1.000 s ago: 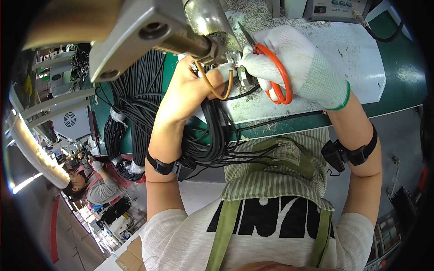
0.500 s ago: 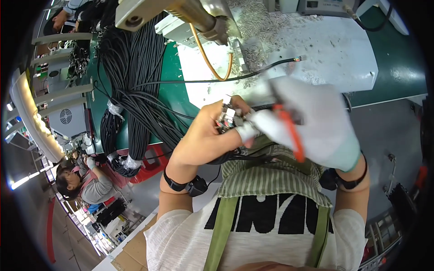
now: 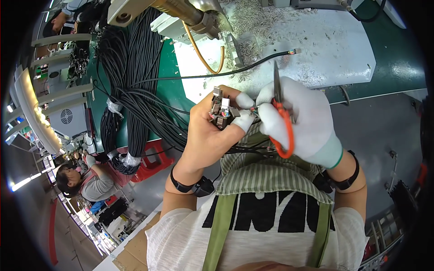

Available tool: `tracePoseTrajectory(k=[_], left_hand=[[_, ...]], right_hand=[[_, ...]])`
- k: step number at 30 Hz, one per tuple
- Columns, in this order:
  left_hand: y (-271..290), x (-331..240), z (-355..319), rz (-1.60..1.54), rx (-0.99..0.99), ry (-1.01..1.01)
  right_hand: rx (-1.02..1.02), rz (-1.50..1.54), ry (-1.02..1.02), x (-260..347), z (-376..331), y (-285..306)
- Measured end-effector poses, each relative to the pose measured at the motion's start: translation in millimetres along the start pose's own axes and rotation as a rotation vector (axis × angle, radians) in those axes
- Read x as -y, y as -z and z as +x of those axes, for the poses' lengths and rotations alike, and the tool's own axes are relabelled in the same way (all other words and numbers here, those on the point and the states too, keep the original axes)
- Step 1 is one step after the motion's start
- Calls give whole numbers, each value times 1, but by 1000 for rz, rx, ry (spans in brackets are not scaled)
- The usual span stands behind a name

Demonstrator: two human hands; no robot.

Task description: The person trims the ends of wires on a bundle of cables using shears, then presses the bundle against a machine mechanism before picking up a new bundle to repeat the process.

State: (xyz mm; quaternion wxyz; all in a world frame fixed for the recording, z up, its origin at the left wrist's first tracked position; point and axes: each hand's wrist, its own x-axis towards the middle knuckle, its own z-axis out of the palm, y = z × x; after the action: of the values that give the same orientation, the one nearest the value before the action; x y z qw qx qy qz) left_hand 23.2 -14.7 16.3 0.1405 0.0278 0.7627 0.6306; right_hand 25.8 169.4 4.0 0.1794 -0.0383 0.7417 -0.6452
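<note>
My left hand [image 3: 201, 131], with white covers on thumb and forefinger, is closed round several metal cable connectors [image 3: 222, 108]. Their black cables [image 3: 251, 150] trail below it. Between both hands' fingertips is a small wire end [image 3: 254, 109], where coloured strands show; the rest is hidden by the fingers. My right hand [image 3: 312, 124], in a white glove, has scissors [image 3: 287, 135] with orange-red handles tucked in its grip. Their blades point up, away from the wire, while its thumb and forefinger pinch at the wire end.
A thick bundle of black cables [image 3: 135, 58] covers the left of the green table [image 3: 392, 54]. One cable with a stripped end [image 3: 294, 51] crosses the white plate [image 3: 332, 49], strewn with metal scraps. A machine head [image 3: 199, 20] overhangs it. Left are a red stool [image 3: 153, 161] and a co-worker [image 3: 97, 183].
My right hand, blurred before, is now steadier, with its fingertips meeting the left's. The scissors' blades have come into clear sight, upright. My left hand has shifted slightly left.
</note>
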Motion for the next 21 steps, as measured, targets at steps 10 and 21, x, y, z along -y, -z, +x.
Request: tracePoseTrajectory(k=[10, 21], left_hand=[[-6, 4, -1, 56, -141, -111], [1, 11, -1, 230, 17, -414]], right_hand=[[-252, -846, 525, -5, -7, -8], [-58, -286, 438, -8, -10, -6]])
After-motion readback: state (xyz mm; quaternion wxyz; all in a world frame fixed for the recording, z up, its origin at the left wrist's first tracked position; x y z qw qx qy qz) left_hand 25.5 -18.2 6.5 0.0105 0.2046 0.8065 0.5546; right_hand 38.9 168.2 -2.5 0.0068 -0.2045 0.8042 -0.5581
